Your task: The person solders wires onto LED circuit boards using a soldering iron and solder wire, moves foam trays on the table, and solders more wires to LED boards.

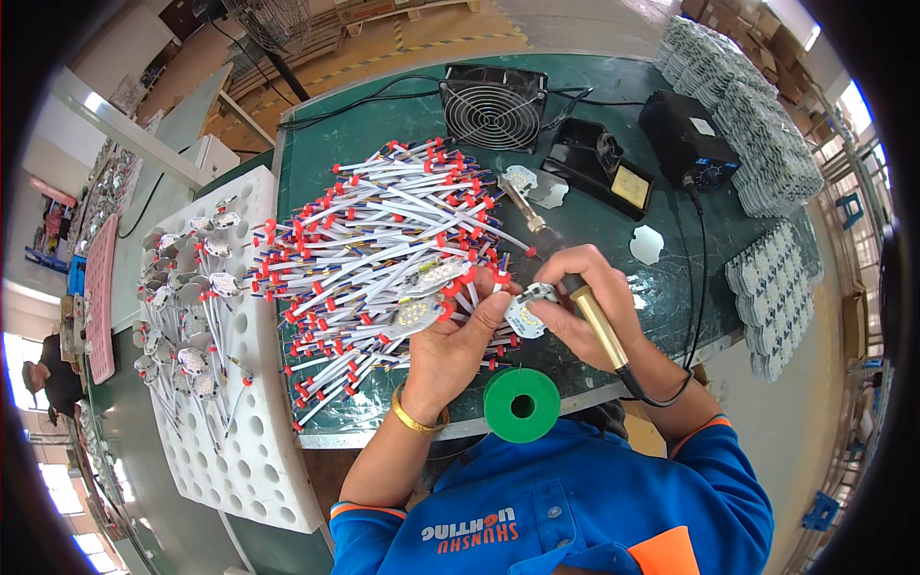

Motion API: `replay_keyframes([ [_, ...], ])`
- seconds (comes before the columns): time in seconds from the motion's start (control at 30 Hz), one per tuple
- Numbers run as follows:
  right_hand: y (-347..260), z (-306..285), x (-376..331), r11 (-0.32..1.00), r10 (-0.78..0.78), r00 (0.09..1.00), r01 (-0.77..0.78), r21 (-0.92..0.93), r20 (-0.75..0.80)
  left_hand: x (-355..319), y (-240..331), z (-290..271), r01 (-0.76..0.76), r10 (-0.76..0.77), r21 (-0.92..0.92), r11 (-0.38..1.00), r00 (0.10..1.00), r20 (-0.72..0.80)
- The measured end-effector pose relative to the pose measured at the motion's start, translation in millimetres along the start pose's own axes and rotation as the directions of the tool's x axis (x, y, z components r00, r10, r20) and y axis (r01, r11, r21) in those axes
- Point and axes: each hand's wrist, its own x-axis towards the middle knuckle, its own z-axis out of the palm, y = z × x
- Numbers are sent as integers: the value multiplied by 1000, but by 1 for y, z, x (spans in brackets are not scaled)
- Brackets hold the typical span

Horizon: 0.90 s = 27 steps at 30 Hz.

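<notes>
My left hand (448, 353) is closed around white cables with red ends. Round LED circuit boards (418, 312) on these cables lie fanned out over its fingers. In my right hand (599, 278) is a soldering iron (602, 331) with a brass-coloured handle, its tip pointing up and left, away from the boards. The same hand's thumb and fingers pinch another LED circuit board (525, 322), close to my left fingertips. Behind both hands spreads a large heap of white cables (383, 216) with red ends. A green solder spool (498, 383) sits at the table's near edge.
A black fan (494, 113), an iron stand (599, 171) and a black soldering station (686, 142) stand at the back. Stacked board panels (767, 144) rise at right. Loose boards (646, 244) lie nearby. Leftward, a white foam block (266, 436) with holes carries wired boards.
</notes>
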Motion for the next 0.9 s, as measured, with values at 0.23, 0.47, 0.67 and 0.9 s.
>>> replay_keyframes([
  [0.23,1,-6,4,997,-32,940,52,52,-339,2,16,-3,200,-177,-202,959,976,127],
  [0.47,0,9,7,936,137,935,-14,351,-326,7,15,-8,241,-167,-233,942,941,295],
  [0.67,-1,17,8,902,77,954,58,427,-291,6,11,-8,213,-142,-284,935,958,250],
  [0.9,10,22,4,969,-19,928,109,222,-373,4,18,-6,241,-182,-265,934,957,226],
])
